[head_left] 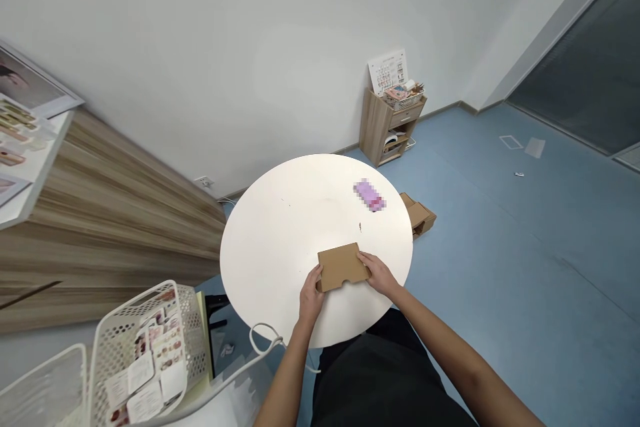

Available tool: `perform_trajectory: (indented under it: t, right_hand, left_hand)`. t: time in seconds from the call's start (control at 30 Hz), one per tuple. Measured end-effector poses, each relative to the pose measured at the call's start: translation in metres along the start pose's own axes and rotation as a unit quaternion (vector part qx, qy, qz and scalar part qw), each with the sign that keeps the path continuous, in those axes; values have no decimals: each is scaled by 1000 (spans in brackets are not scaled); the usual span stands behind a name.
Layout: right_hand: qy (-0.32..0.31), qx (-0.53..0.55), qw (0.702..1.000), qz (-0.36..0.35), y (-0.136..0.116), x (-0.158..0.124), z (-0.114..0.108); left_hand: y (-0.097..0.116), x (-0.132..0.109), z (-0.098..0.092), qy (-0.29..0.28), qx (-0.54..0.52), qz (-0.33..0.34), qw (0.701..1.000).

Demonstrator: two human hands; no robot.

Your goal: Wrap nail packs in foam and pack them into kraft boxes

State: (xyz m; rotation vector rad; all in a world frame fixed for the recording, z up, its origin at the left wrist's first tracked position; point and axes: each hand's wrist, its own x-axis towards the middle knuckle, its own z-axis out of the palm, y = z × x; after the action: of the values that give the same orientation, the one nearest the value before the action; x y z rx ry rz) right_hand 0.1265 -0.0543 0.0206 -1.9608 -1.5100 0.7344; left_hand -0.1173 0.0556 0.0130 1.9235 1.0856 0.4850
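A flat brown cardboard box (343, 264) with a small notch in its near edge is at the front of the round white table (265, 240). My left hand (311, 293) grips its left side, fingers along the edge. On the right side, my right hand (378, 273) holds the box with its fingers over the corner. The box looks closed; whether it rests on the tabletop or is slightly raised, I cannot tell. Farther back on the table lies a purple, pixel-blurred item (369, 195), and a tiny dark piece (360, 227) sits between it and the box.
Brown cardboard boxes (419, 215) stand on the floor right of the table. A small wooden cabinet (385, 123) is against the wall. At lower left are a white basket of cards (187, 320) and a white cable (245, 368). A wood-grain counter (115, 207) runs along the left.
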Motion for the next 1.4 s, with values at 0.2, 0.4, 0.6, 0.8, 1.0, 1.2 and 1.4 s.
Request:
perform_trajectory:
  t: [0.2, 0.4, 0.6, 0.8, 1.0, 1.2, 1.4]
  right_hand:
    - [-55, -95, 994, -21, 17, -19, 18]
    - [-109, -111, 987, 46, 15, -21, 22]
    - [-133, -31, 987, 78, 4, -10, 1]
    - [-118, 151, 977, 92, -15, 2, -27]
    - [-156, 236, 950, 134, -25, 17, -47]
    - [-182, 204, 951, 145, -26, 41, -57]
    - [-253, 215, 932, 143, -32, 67, -72]
  left_hand:
    - [-17, -21, 14, -34, 59, 16, 998]
    - [-20, -25, 28, -29, 28, -5, 999]
    - [-7, -20, 24, -5, -100, -55, 993]
    - [29, -7, -9, -20, -112, -141, 983]
    - [58, 8, -42, -58, -49, -168, 983]
    - [61, 27, -57, -65, -93, -198, 974]
    - [60, 47, -61, -82, -188, -255, 945]
